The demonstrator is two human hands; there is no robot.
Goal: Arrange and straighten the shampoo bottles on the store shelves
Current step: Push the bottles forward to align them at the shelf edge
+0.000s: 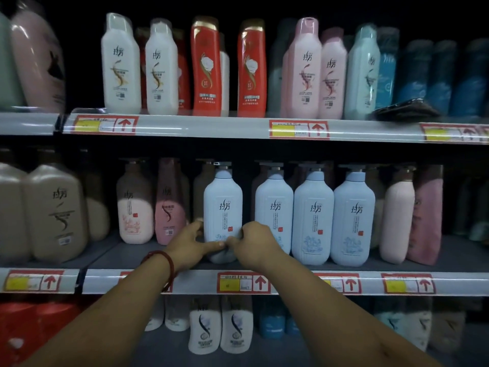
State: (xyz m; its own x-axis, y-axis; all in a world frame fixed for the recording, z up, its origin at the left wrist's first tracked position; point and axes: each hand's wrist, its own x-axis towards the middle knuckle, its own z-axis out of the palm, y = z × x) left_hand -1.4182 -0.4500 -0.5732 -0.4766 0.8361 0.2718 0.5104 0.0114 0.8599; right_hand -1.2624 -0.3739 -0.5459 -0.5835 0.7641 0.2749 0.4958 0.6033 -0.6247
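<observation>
A pale blue pump bottle (222, 202) stands upright on the middle shelf (185, 282), leftmost of a row of several matching blue bottles (313, 215). My left hand (191, 243) grips its lower left side, thumb across the front. My right hand (254, 241) grips its lower right side, and the two thumbs meet at the front near the base. A gap separates this bottle from the blue one to its right. A red bracelet (168, 266) circles my left wrist.
Pink bottles (169, 205) stand to the left and another pink bottle (397, 221) to the right of the blue row. White, red (206, 67) and pink bottles fill the upper shelf, where a dark flat object (404, 109) lies at the right. More bottles stand on the lower shelf.
</observation>
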